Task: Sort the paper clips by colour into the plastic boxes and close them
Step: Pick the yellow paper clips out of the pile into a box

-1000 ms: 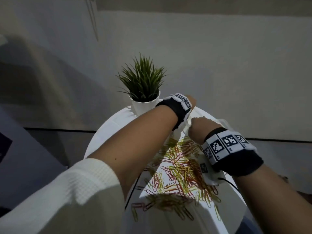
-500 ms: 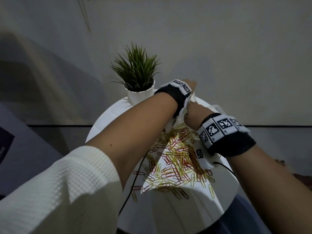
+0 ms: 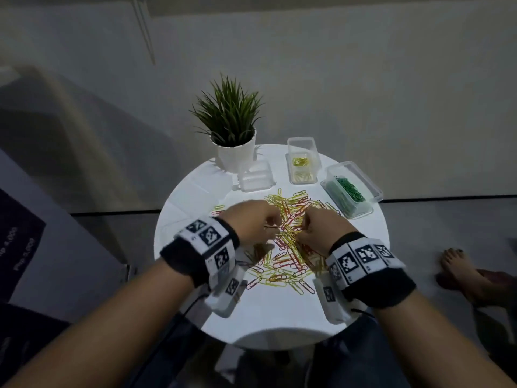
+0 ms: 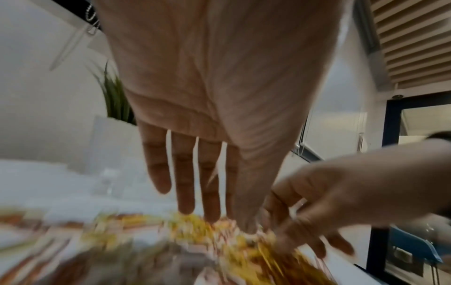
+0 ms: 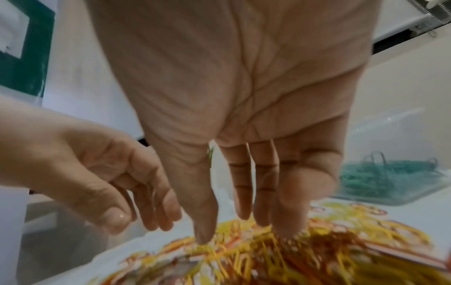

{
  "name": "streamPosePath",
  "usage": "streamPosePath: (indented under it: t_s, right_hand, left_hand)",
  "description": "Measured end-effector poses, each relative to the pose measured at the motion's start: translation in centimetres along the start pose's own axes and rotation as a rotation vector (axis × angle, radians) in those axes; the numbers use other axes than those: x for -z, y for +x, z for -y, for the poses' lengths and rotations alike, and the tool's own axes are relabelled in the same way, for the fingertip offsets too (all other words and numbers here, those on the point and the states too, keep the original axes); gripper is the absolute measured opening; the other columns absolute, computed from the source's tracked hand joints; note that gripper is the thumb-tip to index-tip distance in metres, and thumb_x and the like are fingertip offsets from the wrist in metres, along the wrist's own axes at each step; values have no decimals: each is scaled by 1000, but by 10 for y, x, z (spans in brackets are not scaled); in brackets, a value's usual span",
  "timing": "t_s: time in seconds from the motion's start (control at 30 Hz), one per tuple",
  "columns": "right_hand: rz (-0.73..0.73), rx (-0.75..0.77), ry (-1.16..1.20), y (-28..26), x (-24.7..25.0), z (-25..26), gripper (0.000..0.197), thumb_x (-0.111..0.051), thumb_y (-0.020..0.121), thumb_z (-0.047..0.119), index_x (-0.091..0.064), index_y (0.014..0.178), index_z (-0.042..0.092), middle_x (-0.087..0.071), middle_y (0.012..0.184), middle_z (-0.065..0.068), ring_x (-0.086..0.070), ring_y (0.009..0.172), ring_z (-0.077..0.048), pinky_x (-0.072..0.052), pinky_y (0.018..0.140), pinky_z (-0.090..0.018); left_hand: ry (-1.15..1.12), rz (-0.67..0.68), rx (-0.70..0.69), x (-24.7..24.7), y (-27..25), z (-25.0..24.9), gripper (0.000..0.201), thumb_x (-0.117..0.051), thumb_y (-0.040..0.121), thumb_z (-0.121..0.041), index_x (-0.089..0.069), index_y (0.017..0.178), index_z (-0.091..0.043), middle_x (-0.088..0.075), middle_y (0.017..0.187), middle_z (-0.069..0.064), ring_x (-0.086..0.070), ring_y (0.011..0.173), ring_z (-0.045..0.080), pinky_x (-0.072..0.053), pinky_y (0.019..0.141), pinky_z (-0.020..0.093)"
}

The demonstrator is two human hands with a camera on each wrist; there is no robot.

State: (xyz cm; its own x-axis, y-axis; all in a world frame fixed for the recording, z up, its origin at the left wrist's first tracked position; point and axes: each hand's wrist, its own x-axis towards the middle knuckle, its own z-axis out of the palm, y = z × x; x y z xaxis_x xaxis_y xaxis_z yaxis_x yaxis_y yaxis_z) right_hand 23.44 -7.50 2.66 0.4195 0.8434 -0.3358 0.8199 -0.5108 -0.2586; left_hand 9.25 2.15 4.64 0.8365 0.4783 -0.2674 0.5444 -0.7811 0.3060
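Head view: a round white counter (image 3: 279,317) carries a loose pile of yellow and red clips (image 3: 288,247), lying flat and pointing every way. Both hands are down on the pile. The left hand (image 3: 251,222) has its fingers bent toward the clips, and a thin clip shows at its fingertips; whether it is pinched cannot be told here. The right hand (image 3: 321,228) sits just beside it, fingers down in the pile. Behind the pile stand three clear boxes: a small closed box (image 3: 256,177) by the plant (image 3: 229,119), a yellow box (image 3: 303,163) with a few yellow clips, long axis running away from the person, and a green box (image 3: 351,189) full of green clips, angled toward the far left. Wristbands carry black-and-white square markers; no writing on them can be read. A bare foot (image 3: 458,270) is on the floor at right.

Left wrist view: blurred. The left hand (image 4: 219,115) has straight, slightly spread fingers (image 4: 185,183) whose tips reach the clips (image 4: 195,227); nothing is gripped.

Right wrist view: the right hand (image 5: 244,96) also has straight fingers (image 5: 241,183), tips touching the clips (image 5: 268,250), holding nothing. The green box (image 5: 390,179) lies behind.
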Motion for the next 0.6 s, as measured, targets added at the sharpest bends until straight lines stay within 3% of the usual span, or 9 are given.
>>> streamPosePath:
  t_s: [0.13,0.27,0.5,0.6]
  right_hand:
    - [-30,-8,-65,4,-7,4,21,-61,86,28,-57,106,21,-52,117,-3,-57,108,-25,-49,91,-38]
    - [-9,-62,-75,7,-12,-3,23,-61,86,21,-62,107,13,-61,115,-8,-60,106,-26,-51,88,-34]
    - [-50,-68,52,0,-20,-14,12,-59,88,18,-62,95,9,-64,104,-9,-60,101,-26,-49,85,-32]
    - [-90,-57,86,-2,-20,-15,12,-48,91,17,-55,85,9,-59,91,-10,-56,88,-25,-46,77,-31]
  left_hand:
    - [50,-39,-29,-29,3,-13,31,-62,88,-32,-59,118,-24,-56,118,-1,-53,111,20,-46,89,37]
    - [112,-70,-28,-43,8,-18,24,-61,90,-32,-61,112,-23,-53,114,0,-53,108,24,-46,82,35]
    - [167,-181,-51,-48,3,-10,13,-62,89,-34,-67,96,-24,-55,102,-1,-52,103,23,-39,74,32]
    - [163,-219,-60,-48,1,-8,15,-53,92,-29,-66,94,-21,-57,99,0,-54,97,23,-42,72,32]
